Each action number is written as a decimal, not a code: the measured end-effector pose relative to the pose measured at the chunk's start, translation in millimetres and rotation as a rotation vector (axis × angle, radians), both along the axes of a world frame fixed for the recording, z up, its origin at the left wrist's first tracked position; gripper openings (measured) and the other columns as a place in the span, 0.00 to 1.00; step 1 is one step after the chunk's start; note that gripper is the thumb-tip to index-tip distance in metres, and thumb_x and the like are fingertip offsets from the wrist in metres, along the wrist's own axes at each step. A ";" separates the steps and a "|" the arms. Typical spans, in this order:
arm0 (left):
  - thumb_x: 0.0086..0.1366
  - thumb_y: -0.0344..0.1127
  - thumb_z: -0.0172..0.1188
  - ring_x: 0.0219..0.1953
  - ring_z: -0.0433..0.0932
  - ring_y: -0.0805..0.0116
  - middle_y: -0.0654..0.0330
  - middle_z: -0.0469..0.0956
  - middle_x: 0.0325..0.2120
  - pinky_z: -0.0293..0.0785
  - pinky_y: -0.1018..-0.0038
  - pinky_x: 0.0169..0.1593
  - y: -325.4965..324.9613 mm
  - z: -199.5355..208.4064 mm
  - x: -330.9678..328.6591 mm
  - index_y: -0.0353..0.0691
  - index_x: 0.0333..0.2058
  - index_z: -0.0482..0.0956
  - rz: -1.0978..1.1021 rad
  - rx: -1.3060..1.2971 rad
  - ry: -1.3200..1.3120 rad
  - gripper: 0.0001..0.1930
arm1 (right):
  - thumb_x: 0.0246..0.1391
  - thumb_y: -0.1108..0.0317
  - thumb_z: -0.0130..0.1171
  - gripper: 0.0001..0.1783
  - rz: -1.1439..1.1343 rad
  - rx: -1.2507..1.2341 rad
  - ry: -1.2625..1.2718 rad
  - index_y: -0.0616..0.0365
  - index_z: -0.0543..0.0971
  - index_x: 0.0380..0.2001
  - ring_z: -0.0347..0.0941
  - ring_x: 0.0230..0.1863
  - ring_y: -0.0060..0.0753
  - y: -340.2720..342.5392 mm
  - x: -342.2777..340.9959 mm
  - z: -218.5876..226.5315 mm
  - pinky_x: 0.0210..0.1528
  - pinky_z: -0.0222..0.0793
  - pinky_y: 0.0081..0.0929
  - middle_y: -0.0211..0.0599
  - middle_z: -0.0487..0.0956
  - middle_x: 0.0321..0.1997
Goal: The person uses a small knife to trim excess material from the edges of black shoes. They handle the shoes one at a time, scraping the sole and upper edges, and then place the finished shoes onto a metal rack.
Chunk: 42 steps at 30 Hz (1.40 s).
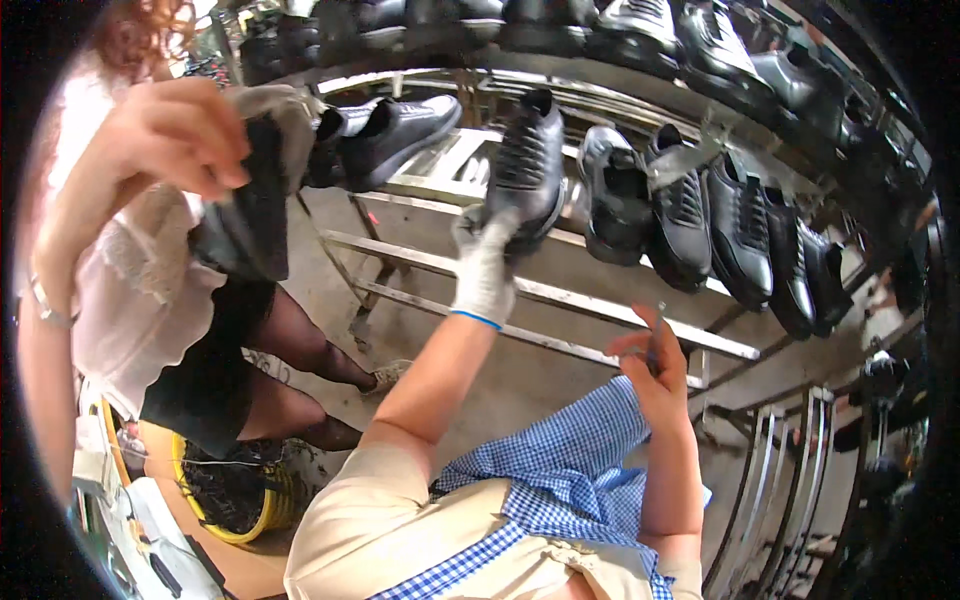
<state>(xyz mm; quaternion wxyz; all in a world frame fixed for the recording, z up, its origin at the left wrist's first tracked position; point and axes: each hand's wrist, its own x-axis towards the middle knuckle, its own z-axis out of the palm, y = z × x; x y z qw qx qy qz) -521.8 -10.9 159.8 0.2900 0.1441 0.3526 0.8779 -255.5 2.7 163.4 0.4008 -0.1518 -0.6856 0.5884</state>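
At ten o'clock, a co-worker's hand [185, 140] is raised; at eight, a yellow basket [276, 510] holds dark scraps. The gloved left hand [485, 270], near centre, grips a black lace-up shoe [528, 150] towards twelve. At four, the bare right hand [662, 385] curls around a small dark tool [655, 345]. Black shoes [740, 240] line up at two.

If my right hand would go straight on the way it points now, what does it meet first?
Your right hand would probably meet the row of black shoes above it in the picture, though the pale rail seen just past it could come first; depth is unclear.
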 end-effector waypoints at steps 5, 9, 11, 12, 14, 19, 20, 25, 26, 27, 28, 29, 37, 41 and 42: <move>0.60 0.38 0.66 0.48 0.74 0.63 0.58 0.69 0.49 0.76 0.61 0.52 -26.9 6.5 21.5 0.46 0.61 0.54 -0.089 -0.103 0.065 0.36 | 0.56 0.75 0.58 0.27 -0.062 -0.066 -0.005 0.62 0.70 0.60 0.77 0.37 0.25 8.4 14.7 -11.3 0.39 0.70 0.24 0.34 0.80 0.34; 0.64 0.35 0.62 0.48 0.74 0.65 0.59 0.69 0.50 0.74 0.61 0.55 -82.6 -29.4 14.3 0.48 0.62 0.55 -0.063 -0.123 0.122 0.32 | 0.61 0.65 0.57 0.19 -0.115 -0.050 -0.039 0.61 0.76 0.53 0.59 0.16 0.10 11.7 29.1 -23.9 0.18 0.46 0.14 0.29 0.78 0.23; 0.66 0.34 0.60 0.46 0.75 0.66 0.61 0.72 0.47 0.76 0.62 0.53 -113.2 -34.6 12.7 0.48 0.59 0.59 -0.050 -0.134 0.115 0.26 | 0.63 0.64 0.56 0.16 -0.128 -0.096 -0.073 0.62 0.78 0.49 0.60 0.16 0.10 17.6 38.8 -35.1 0.17 0.45 0.14 0.29 0.77 0.22; 0.66 0.34 0.60 0.46 0.75 0.68 0.62 0.73 0.46 0.76 0.64 0.52 -128.3 -39.8 8.6 0.48 0.59 0.61 -0.025 -0.142 0.084 0.26 | 0.64 0.63 0.55 0.15 -0.136 -0.119 -0.089 0.62 0.79 0.47 0.60 0.16 0.11 19.1 39.9 -38.6 0.17 0.45 0.13 0.29 0.77 0.22; 0.66 0.34 0.61 0.45 0.75 0.70 0.64 0.74 0.44 0.76 0.69 0.51 -154.4 -49.8 -0.8 0.48 0.58 0.64 0.022 -0.149 0.018 0.24 | 0.66 0.64 0.53 0.13 -0.132 -0.241 -0.057 0.64 0.80 0.37 0.66 0.18 0.18 17.8 38.8 -34.3 0.20 0.57 0.16 0.31 0.77 0.21; 0.67 0.35 0.59 0.39 0.78 0.72 0.65 0.78 0.41 0.77 0.68 0.47 -177.4 -59.1 -8.0 0.46 0.50 0.72 0.076 -0.210 0.031 0.14 | 0.69 0.60 0.48 0.20 -0.230 -0.202 -0.019 0.61 0.79 0.27 0.60 0.14 0.15 14.7 37.4 -53.6 0.17 0.51 0.16 0.32 0.76 0.18; 0.67 0.34 0.58 0.38 0.78 0.72 0.65 0.78 0.40 0.77 0.68 0.46 -178.4 -59.6 -6.7 0.46 0.49 0.73 0.047 -0.234 -0.004 0.13 | 0.69 0.59 0.48 0.21 -0.258 -0.179 -0.050 0.61 0.79 0.27 0.60 0.14 0.15 13.6 41.6 -55.9 0.16 0.51 0.16 0.33 0.76 0.18; 0.66 0.32 0.60 0.38 0.79 0.71 0.64 0.79 0.38 0.78 0.69 0.45 -155.8 -84.3 16.4 0.45 0.50 0.73 -0.143 -0.332 -0.042 0.14 | 0.70 0.54 0.47 0.24 -0.243 -0.238 -0.043 0.61 0.80 0.28 0.60 0.13 0.14 6.1 65.3 -67.2 0.16 0.50 0.16 0.27 0.73 0.15; 0.66 0.32 0.60 0.38 0.79 0.71 0.63 0.79 0.38 0.78 0.69 0.45 -146.7 -87.5 21.7 0.44 0.50 0.73 -0.188 -0.339 -0.011 0.15 | 0.69 0.55 0.48 0.23 -0.298 -0.271 -0.042 0.61 0.80 0.29 0.59 0.13 0.13 5.3 72.8 -70.6 0.16 0.50 0.16 0.27 0.72 0.15; 0.66 0.32 0.60 0.38 0.79 0.71 0.63 0.79 0.39 0.78 0.69 0.45 -140.2 -91.2 26.7 0.44 0.51 0.73 -0.228 -0.346 0.018 0.15 | 0.69 0.55 0.49 0.22 -0.349 -0.305 -0.043 0.61 0.81 0.29 0.59 0.13 0.13 5.1 80.5 -76.4 0.16 0.50 0.16 0.26 0.72 0.15; 0.66 0.32 0.60 0.39 0.79 0.70 0.62 0.79 0.39 0.78 0.68 0.45 -134.3 -94.8 32.7 0.43 0.51 0.73 -0.256 -0.358 0.032 0.15 | 0.69 0.56 0.50 0.21 -0.397 -0.338 -0.044 0.61 0.81 0.29 0.59 0.13 0.13 5.1 88.8 -83.1 0.16 0.50 0.16 0.25 0.71 0.15; 0.66 0.32 0.60 0.39 0.79 0.70 0.62 0.79 0.39 0.79 0.68 0.45 -128.6 -98.4 39.5 0.43 0.51 0.73 -0.281 -0.370 0.045 0.15 | 0.68 0.59 0.52 0.18 -0.450 -0.356 -0.047 0.61 0.81 0.30 0.58 0.13 0.14 3.5 99.6 -92.9 0.16 0.49 0.16 0.24 0.70 0.15; 0.65 0.29 0.59 0.42 0.80 0.64 0.56 0.79 0.42 0.79 0.67 0.47 -110.7 -104.8 65.0 0.38 0.52 0.73 -0.429 -0.405 0.118 0.16 | 0.67 0.56 0.53 0.19 -0.628 -0.467 -0.046 0.57 0.80 0.27 0.56 0.13 0.13 -16.1 132.6 -130.2 0.15 0.45 0.17 0.23 0.67 0.13; 0.65 0.31 0.59 0.42 0.79 0.64 0.56 0.79 0.42 0.79 0.67 0.47 -109.6 -113.3 62.8 0.38 0.51 0.73 -0.424 -0.421 0.175 0.16 | 0.65 0.53 0.56 0.19 -0.648 -0.506 -0.050 0.56 0.80 0.27 0.56 0.13 0.12 -24.6 138.4 -141.7 0.14 0.43 0.17 0.22 0.67 0.14; 0.66 0.31 0.59 0.42 0.79 0.64 0.56 0.79 0.41 0.78 0.67 0.47 -109.5 -112.3 61.7 0.38 0.51 0.73 -0.416 -0.424 0.171 0.16 | 0.65 0.53 0.56 0.19 -0.653 -0.514 -0.044 0.56 0.80 0.28 0.55 0.12 0.11 -24.7 140.2 -143.0 0.14 0.43 0.17 0.21 0.68 0.14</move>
